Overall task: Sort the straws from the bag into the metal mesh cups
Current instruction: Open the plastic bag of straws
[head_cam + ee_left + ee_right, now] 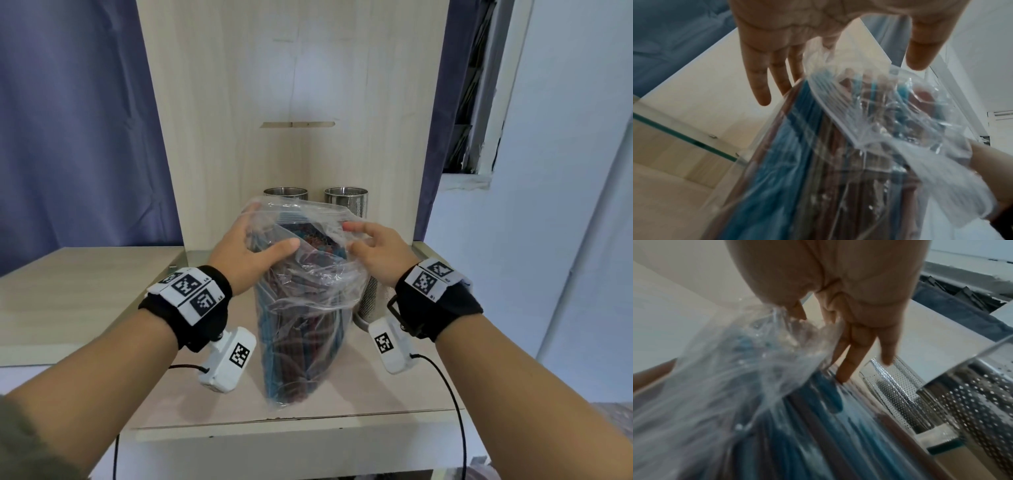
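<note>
I've got the bag (pixel 301 308) of blue & red straws (pixel 294 346) upright on the worktop (pixel 85 281), w/ two mesh cups (pixel 346 202) just behind it. Left hand (pixel 251 255) cups the bag's top, fingers straight, grip apart. Right hand (pixel 378 251) pinches the plastic rim, grip clamped on bag.

The bag (pixel 308 298) is thin clear plastic, glossy and crinkled. The straws (pixel 291 359) inside look like smooth plastic, blue and dark red. Both mesh cups (pixel 346 198) are shiny perforated metal. The shelf (pixel 85 274) is pale matt wood-grain board. The curtain (pixel 75 120) is matt blue cloth.
</note>
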`<control>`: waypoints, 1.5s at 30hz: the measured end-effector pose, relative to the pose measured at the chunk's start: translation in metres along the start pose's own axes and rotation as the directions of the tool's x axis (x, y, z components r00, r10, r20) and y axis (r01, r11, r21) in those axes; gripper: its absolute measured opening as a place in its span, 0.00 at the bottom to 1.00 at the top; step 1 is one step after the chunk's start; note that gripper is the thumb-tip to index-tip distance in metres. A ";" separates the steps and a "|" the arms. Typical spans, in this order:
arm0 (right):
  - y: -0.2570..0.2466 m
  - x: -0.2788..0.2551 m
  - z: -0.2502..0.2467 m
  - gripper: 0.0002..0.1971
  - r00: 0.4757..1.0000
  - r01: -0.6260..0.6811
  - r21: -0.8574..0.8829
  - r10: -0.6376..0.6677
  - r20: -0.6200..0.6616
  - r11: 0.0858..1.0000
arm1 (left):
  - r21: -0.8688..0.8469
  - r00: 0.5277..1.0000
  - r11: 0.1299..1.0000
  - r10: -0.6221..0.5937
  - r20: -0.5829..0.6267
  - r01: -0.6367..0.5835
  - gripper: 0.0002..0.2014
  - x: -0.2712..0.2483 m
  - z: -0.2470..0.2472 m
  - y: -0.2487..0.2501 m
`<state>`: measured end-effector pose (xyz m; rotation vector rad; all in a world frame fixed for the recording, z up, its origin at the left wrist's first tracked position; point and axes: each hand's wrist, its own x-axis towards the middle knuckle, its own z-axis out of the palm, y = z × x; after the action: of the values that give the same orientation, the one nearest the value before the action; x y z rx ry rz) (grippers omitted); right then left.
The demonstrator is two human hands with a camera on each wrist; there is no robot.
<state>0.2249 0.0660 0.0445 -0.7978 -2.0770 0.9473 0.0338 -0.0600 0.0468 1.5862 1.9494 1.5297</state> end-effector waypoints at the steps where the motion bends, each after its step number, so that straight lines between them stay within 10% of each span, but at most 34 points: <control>1: 0.003 0.000 0.001 0.18 0.999 0.020 -0.019 -0.021 -0.024 1.000 | 0.003 1.000 1.000 0.002 0.014 -0.002 0.55 -0.001 -0.001 0.002; 9: 0.007 0.006 0.010 0.14 0.959 0.034 -0.247 -0.101 -0.264 0.968 | 0.057 0.994 0.996 0.063 0.086 -0.068 0.51 -0.002 -0.008 0.008; 19: 0.003 -0.005 0.000 0.15 0.988 -0.156 0.221 0.149 0.050 0.963 | 0.001 0.968 0.994 0.103 0.227 -0.106 0.51 -0.005 -0.015 -0.002; 24: 0.010 -0.011 0.001 0.12 0.998 0.061 0.110 -0.059 -0.022 0.992 | -0.226 0.945 0.973 0.117 0.304 -0.048 0.45 -0.002 -0.016 -0.019; 29: 0.019 0.002 -0.006 0.13 0.992 -0.004 0.002 0.004 -0.129 1.000 | -0.227 0.917 0.971 0.028 0.397 0.069 0.30 -0.001 -0.012 -0.029; 36: 0.033 0.004 0.001 0.21 0.973 -0.147 0.053 0.154 -0.172 0.988 | 0.036 0.979 0.986 0.159 0.125 -0.165 0.27 -0.018 -0.004 -0.048; 41: 0.018 -0.004 0.000 0.05 0.956 0.122 -0.298 -0.193 -0.221 0.947 | 0.356 0.902 0.846 0.432 -0.025 -0.396 0.36 -0.026 -0.014 -0.051; 45: 0.010 0.002 0.003 0.31 0.976 0.214 -0.269 -0.213 0.033 0.939 | 0.170 0.940 0.925 0.327 0.102 -0.340 0.28 -0.011 -0.018 -0.038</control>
<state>0.2239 0.0715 0.0356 -0.6870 -2.2729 0.5530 0.0035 -0.0748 0.0200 2.1144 1.9039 1.4088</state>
